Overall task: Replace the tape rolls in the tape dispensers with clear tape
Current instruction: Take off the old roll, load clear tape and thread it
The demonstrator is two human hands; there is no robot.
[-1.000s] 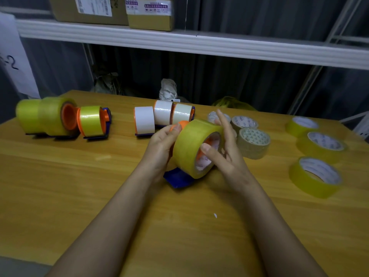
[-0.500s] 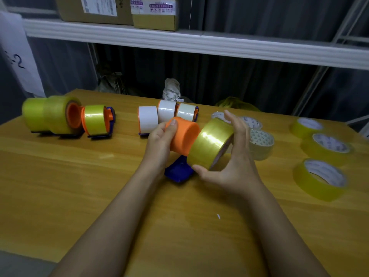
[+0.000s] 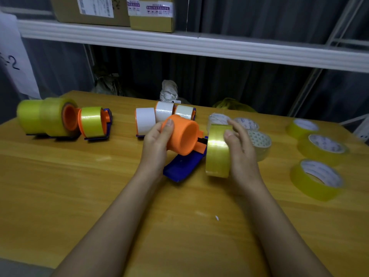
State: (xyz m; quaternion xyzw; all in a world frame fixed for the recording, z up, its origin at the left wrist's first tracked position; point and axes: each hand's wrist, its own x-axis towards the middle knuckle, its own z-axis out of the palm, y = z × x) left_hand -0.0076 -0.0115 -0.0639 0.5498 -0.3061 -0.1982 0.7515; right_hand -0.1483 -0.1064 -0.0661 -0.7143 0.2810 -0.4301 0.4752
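Orange, the bare plastic spool [image 3: 182, 134] of the blue dispenser [image 3: 180, 166] is gripped by the left hand [image 3: 157, 138]. The yellowish tape roll [image 3: 216, 150], now pulled clear to its right, is clasped upright by the right hand [image 3: 240, 148]. Bare wooden desk [image 3: 60, 186] is left nearer than the dispenser.

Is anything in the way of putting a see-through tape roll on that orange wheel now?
Nothing visible. The yellow roll is off the orange wheel and gripped in the right hand. The left hand holds the wheel with its open end bare. Clear rolls lie just behind the right hand.
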